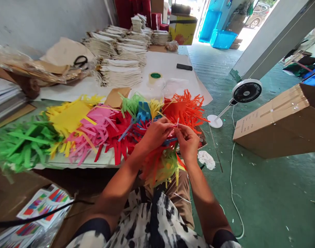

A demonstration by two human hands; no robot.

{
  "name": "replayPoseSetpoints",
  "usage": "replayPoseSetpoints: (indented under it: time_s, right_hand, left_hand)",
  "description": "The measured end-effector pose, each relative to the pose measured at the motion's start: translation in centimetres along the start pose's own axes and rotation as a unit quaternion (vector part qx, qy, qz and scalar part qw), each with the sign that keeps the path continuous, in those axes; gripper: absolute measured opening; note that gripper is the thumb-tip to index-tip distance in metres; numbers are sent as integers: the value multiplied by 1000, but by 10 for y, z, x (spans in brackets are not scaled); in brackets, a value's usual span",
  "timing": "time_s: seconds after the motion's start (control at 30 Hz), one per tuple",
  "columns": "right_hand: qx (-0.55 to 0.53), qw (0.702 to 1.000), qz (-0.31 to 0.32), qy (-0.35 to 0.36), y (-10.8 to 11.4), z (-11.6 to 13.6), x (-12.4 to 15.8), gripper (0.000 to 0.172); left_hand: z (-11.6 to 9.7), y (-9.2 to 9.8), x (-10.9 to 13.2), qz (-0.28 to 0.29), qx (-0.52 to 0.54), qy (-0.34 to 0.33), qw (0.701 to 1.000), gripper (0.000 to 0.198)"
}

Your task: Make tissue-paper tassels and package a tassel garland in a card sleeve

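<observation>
My left hand (pixel 155 133) and my right hand (pixel 187 142) meet over my lap, both closed on a mixed bundle of fringed paper strips (pixel 162 165) in red, orange, yellow and green that hangs below them. The fingertips pinch thin strips at the bundle's top. Just beyond my hands, piles of cut fringed paper lie along the table's near edge: green (pixel 23 144), yellow (pixel 69 117), pink (pixel 95 129), red (pixel 118 137), blue (pixel 143 115) and orange (pixel 185 108).
Stacks of cream sheets (pixel 121 65), scissors (pixel 80 61), a tape roll (pixel 155 78) and a black phone (pixel 184 66) lie on the white table (pixel 167 62). A small white fan (pixel 243 94) and a cardboard box (pixel 278 120) stand on the green floor. Printed packets (pixel 41 210) lie lower left.
</observation>
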State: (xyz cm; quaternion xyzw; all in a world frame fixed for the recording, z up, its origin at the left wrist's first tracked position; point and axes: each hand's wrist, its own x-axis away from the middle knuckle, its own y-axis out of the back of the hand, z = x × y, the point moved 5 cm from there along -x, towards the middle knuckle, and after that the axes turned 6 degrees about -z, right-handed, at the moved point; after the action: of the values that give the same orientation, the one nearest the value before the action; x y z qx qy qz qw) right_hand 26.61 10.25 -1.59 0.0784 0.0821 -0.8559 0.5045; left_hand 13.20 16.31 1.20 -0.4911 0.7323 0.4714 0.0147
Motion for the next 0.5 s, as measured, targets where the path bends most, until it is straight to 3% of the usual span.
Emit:
replayPoseSetpoints:
  time_s: [0.2,0.37,0.5]
  right_hand:
    - [15,1000,-10,-3,1,-3,-1,33]
    - [22,1000,-19,-3,3,0,-3,33]
    - [7,1000,-9,-3,1,3,-3,32]
  left_hand:
    - [-7,-1,1,16,-87,19,996,23]
    - [-6,4,2,-7,49,7,999,28]
    - [1,8,2,-33,156,37,986,19]
